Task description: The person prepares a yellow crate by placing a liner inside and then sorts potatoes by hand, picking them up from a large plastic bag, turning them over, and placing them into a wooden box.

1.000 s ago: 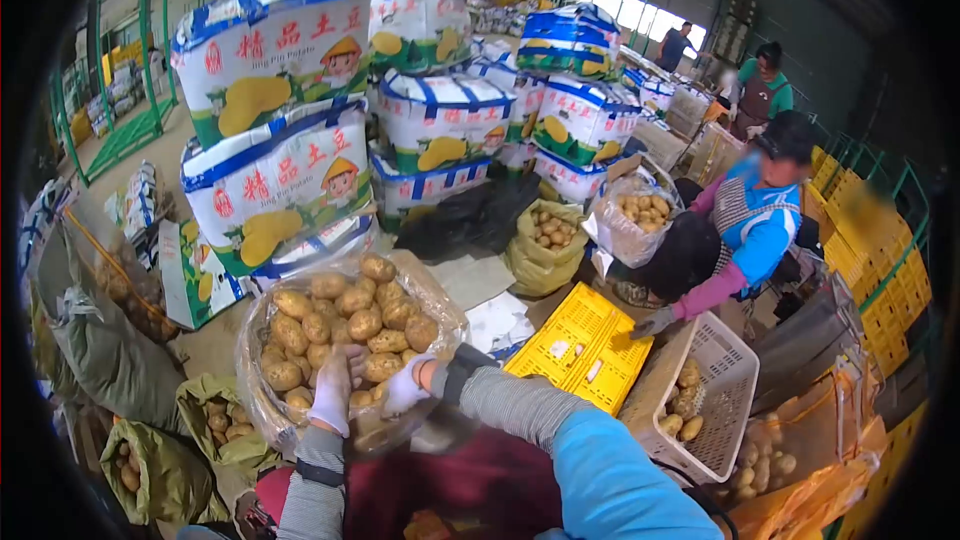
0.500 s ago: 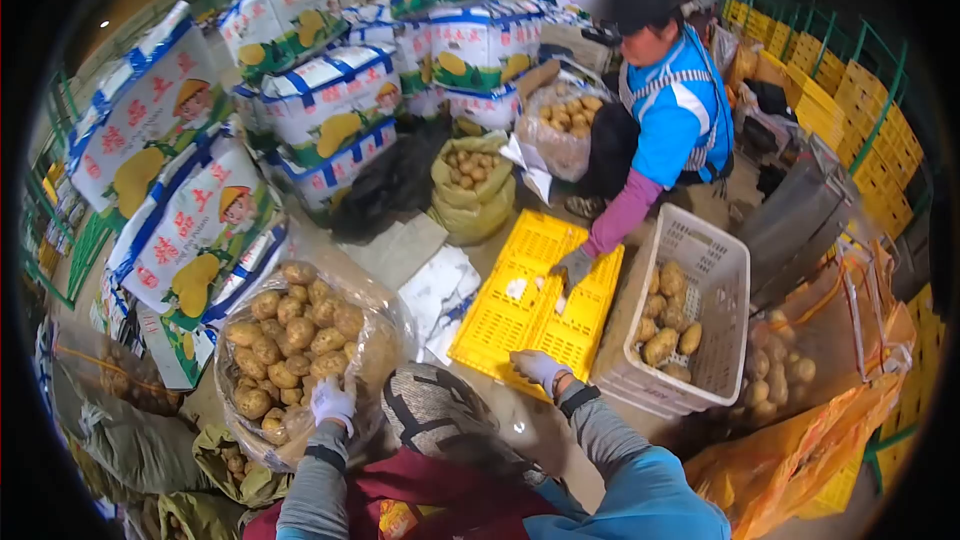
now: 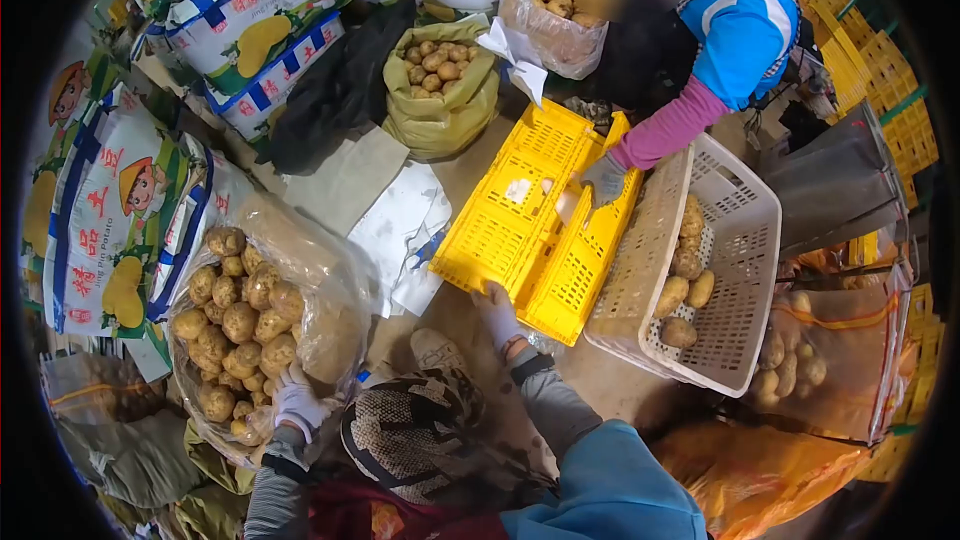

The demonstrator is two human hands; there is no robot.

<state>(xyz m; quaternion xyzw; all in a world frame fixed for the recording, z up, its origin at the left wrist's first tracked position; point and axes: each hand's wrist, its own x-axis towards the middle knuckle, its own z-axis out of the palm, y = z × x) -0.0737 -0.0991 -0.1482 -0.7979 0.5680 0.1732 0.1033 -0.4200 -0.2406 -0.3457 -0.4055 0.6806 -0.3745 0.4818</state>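
Observation:
My gloved left hand lies with its fingers stretched against potatoes at the near edge of a clear plastic bag. My gloved right hand has its fingers closed over the near edge of a yellow folding crate. A co-worker's grey-gloved hand reaches onto the crate's right side panel, which is tilted up. Small white pieces show on the crate. To the crate's right stands a white crate holding several potatoes.
The co-worker crouches at the far right. An olive sack of potatoes stands beyond the crate, near white sheets. Printed potato bags are stacked at left. An orange mesh bag stands at right.
The view has tipped downward and closer. The yellow crate's right panel has risen from nearly flat, with the co-worker's hand on it. My left hand stays at the potatoes, my right at the crate.

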